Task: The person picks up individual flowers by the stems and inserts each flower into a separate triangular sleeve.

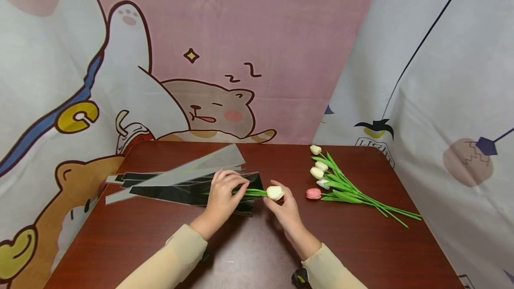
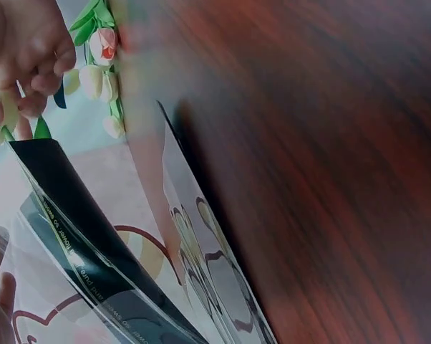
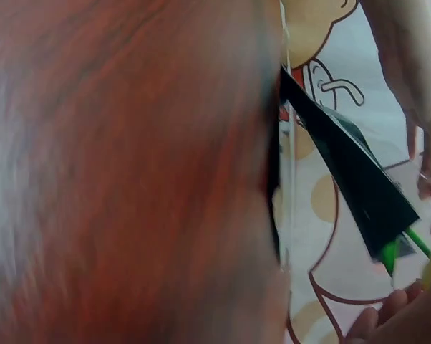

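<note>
A white tulip (image 1: 275,192) lies with its green stem and leaves partly inside a black-and-clear flower sleeve (image 1: 182,194). My right hand (image 1: 287,211) holds the tulip at its bloom, thumb on the near side and fingers beyond. At the sleeve's mouth, my left hand (image 1: 225,193) pinches the clear film. In the left wrist view the sleeve (image 2: 94,244) is raised off the table and carries gold lettering, while the right hand (image 2: 33,54) is at the bloom above its mouth. The right wrist view has the leaf and stem entering the sleeve (image 3: 351,172).
More flat sleeves (image 1: 140,176) are fanned out under and left of the left hand. To the right lie several white tulips (image 1: 317,172) and one pink tulip (image 1: 313,194), stems pointing right. The brown table (image 1: 353,253) meets a printed cloth (image 1: 281,57) at the back.
</note>
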### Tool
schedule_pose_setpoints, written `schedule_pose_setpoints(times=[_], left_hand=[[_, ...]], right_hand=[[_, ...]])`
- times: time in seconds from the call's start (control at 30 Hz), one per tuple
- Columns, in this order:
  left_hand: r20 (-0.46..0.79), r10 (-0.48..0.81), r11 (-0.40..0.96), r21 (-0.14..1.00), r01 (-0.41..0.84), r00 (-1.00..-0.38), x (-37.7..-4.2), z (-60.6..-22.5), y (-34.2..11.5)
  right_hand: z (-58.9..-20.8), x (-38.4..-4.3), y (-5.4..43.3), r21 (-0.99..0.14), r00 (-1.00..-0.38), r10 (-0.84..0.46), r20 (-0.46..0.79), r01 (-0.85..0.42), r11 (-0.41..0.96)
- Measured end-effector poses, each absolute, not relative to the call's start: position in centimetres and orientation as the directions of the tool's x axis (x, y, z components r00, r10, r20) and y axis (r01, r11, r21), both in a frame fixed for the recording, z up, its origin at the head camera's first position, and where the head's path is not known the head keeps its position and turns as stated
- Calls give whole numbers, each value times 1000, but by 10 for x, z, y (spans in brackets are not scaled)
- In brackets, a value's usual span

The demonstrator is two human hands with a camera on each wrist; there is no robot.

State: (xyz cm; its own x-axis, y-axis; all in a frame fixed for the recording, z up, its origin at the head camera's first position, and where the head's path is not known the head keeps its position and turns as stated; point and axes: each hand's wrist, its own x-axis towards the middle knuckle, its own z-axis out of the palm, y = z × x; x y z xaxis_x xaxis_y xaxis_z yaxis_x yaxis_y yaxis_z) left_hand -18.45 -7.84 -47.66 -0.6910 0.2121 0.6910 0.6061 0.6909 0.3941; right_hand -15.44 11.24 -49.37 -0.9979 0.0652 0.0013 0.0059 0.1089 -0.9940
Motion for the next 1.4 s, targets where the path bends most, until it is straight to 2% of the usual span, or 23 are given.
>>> schedule_pose_setpoints(times=[0.1,0.33,0.47,0.67,0.87,1.17,1.4], left_hand=[[682,203,696,404,593,-702,-184,-475,-79],[672,184,706,418,572,-718,-183,-473,-80],[660,190,710,419,565,-727,-183,-474,-81],[659,200,704,418,574,-725,-182,-474,-80],[662,206,699,416,582,-721,-182,-475,-77],[664,225,688,410,599,-713,-184,-473,-71],[678,232,684,396,612,-698,-183,-471,-68]], right_hand=[[-487,-152,122,-994,-999,20,-44,45,102],[-475,-142,139,-991,-995,-50,-89,94,-101],[-472,-137,143,-986,-993,-82,-85,96,-139],[-474,-135,142,-999,-996,-73,-45,46,-7],[-478,-136,138,-988,-995,-72,74,-83,131],[-478,-140,121,-965,-983,-108,149,-168,200],[-482,-140,111,-939,-969,-187,162,-209,272]])
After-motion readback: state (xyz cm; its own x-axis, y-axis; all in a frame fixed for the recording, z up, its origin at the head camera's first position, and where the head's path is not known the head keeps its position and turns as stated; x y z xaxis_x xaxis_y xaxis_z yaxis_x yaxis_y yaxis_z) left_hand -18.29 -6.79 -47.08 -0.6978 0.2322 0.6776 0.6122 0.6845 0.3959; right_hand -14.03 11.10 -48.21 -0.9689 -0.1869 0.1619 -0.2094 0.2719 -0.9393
